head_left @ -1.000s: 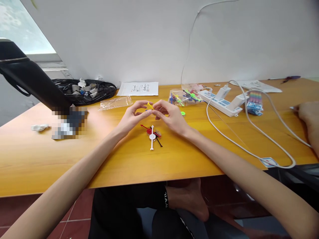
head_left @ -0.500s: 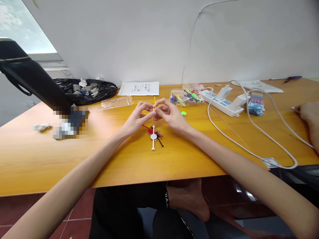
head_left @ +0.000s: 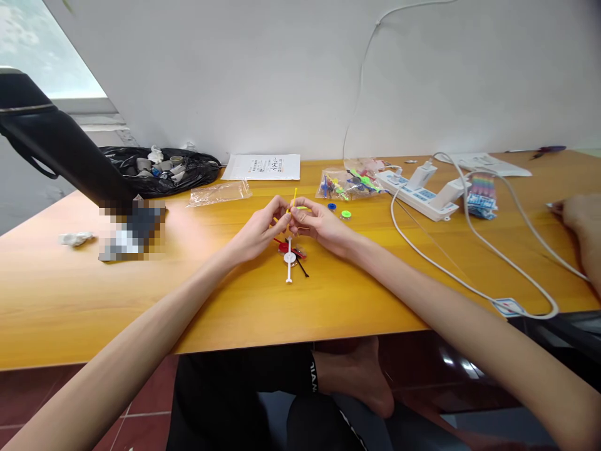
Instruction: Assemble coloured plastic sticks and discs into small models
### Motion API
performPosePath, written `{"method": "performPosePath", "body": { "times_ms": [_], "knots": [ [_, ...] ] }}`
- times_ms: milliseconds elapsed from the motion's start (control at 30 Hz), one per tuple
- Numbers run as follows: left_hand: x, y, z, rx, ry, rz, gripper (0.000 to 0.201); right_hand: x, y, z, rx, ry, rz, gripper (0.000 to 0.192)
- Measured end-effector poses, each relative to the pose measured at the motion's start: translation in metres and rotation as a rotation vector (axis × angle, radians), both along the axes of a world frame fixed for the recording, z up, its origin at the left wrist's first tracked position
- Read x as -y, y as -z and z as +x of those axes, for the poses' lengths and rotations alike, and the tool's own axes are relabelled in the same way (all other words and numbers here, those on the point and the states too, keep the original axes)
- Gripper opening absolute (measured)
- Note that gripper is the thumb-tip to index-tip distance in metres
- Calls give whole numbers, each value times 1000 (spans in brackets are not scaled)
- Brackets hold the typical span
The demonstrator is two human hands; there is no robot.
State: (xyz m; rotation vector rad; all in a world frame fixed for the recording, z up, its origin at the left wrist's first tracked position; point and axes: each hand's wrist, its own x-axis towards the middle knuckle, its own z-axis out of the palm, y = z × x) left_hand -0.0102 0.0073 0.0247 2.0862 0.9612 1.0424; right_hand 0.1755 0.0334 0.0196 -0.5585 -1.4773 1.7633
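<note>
My left hand (head_left: 260,233) and my right hand (head_left: 323,228) meet above the table, fingertips pinched together on a thin yellow plastic piece (head_left: 295,193). Its upper end sticks up between the fingers, and another yellow bit shows by the left fingers; the rest is covered. Just below my hands lies a small pile: a white arrow-shaped plastic piece with a round hub (head_left: 289,258), a red piece (head_left: 283,247) and a black one (head_left: 303,268). A blue disc (head_left: 332,206) and a green disc (head_left: 346,215) lie right of my right hand.
Behind the discs is a clear bag of colourful plastic parts (head_left: 347,185). A white power strip (head_left: 420,195) with plugs and looping cables occupies the right side, near another person's hand (head_left: 582,219). Further left are a clear wrapper (head_left: 220,193), a white paper (head_left: 263,167) and a black plastic bag (head_left: 197,169).
Both hands have turned and sunk slightly, and the yellow piece now leans to the right. The blue disc has come into view beside the green one.
</note>
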Motion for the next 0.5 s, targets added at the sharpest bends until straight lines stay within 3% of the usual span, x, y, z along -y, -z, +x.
{"method": "performPosePath", "body": {
  "times_ms": [300,400,500],
  "knots": [
    [-1,1,0,-25,12,-21,13,2,-2,0,25,-70,16,36],
    [-2,2,-4,-42,-41,-3,6,2,-2,2,15,-71,17,36],
    [-4,1,-9,-12,-106,44,13,-3,1,2,11,-27,49,33]
  ]
}}
